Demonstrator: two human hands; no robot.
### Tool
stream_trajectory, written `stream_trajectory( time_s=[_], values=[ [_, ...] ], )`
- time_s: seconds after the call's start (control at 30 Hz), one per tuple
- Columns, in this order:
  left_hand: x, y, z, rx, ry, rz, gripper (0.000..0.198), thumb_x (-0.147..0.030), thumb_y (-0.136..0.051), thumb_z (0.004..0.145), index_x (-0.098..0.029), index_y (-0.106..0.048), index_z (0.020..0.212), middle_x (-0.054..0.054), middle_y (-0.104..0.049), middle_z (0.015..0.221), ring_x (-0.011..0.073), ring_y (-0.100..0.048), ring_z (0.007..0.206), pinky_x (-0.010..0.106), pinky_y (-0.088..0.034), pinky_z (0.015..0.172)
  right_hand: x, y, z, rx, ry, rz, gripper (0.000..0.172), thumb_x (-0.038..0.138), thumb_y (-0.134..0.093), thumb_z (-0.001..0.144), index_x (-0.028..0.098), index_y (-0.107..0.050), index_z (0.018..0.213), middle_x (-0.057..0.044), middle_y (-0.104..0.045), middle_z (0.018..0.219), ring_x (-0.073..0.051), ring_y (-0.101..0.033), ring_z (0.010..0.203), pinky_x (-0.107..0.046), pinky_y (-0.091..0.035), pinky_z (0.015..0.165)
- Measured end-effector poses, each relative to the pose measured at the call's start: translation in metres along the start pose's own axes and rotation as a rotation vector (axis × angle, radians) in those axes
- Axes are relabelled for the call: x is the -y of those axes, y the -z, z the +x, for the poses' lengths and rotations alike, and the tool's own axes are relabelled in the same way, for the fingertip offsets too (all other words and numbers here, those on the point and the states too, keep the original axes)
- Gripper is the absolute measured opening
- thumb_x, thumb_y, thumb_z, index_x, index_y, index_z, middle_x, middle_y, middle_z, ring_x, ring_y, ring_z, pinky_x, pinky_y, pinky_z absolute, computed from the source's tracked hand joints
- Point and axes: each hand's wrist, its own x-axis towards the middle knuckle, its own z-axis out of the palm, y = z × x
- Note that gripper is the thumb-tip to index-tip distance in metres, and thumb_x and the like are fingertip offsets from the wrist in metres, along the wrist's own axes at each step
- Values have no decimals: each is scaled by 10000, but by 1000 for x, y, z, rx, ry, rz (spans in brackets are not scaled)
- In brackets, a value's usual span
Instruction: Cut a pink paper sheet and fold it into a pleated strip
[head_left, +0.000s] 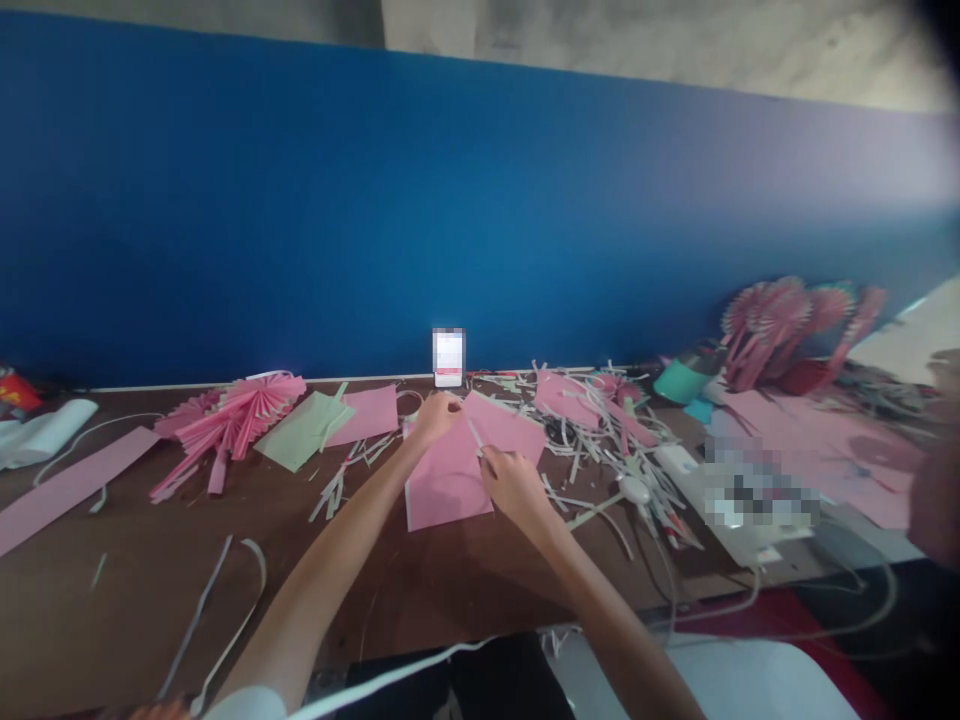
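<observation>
Grip-wise: left hand pinches the flat pink paper sheet; right hand nips a thin pale strip, kinda blurry.

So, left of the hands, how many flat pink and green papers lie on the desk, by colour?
Pink: 2 (pink sheet, long pink strip)
Green: 1 (green sheet)
Total: 3

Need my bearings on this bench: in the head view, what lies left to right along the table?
white roll, long pink strip, folded pink fans, pale green sheet, left hand, right hand, heap of paper strips, teal cup, pink rosettes.
</observation>
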Motion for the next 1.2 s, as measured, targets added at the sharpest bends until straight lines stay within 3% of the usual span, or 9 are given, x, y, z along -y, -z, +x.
stream_trajectory(
  time_s=[0.17, 0.63, 0.93, 1.2],
  values=[
    [15, -2, 10, 43, -25, 18, 153, -238, -577, 709, -183, -720, 713, 47, -713, 791, 175, -632, 739, 232, -405, 650, 9, 3, -9, 29, -79, -30, 252, 252, -356, 944, 200, -601, 975, -71, -675, 834, -162, -633, 738, -234, -316, 596],
    [32, -14, 20, 109, -13, 91, 141, -244, -578, 703, -190, -708, 695, 47, -700, 771, 177, -613, 722, 234, -398, 616, 39, 9, -32, 77, -73, -21, 251, 170, -376, 902, 157, -625, 874, -94, -654, 767, -192, -629, 691, -257, -359, 582],
    [29, -19, 21, 100, 62, 138, 155, -285, -589, 726, -194, -715, 722, 57, -704, 799, 183, -614, 733, 232, -380, 583, 36, 5, -31, 89, -115, -21, 249, 185, -382, 904, 169, -629, 881, -87, -652, 780, -204, -627, 722, -262, -380, 599],
    [31, -22, 23, 109, 20, 122, 161, -234, -559, 727, -186, -711, 711, 60, -700, 765, 179, -614, 701, 247, -401, 605, 30, 5, -33, 87, -154, -12, 240, 194, -399, 901, 179, -636, 869, -82, -653, 779, -198, -636, 730, -258, -372, 593]
  ],
)
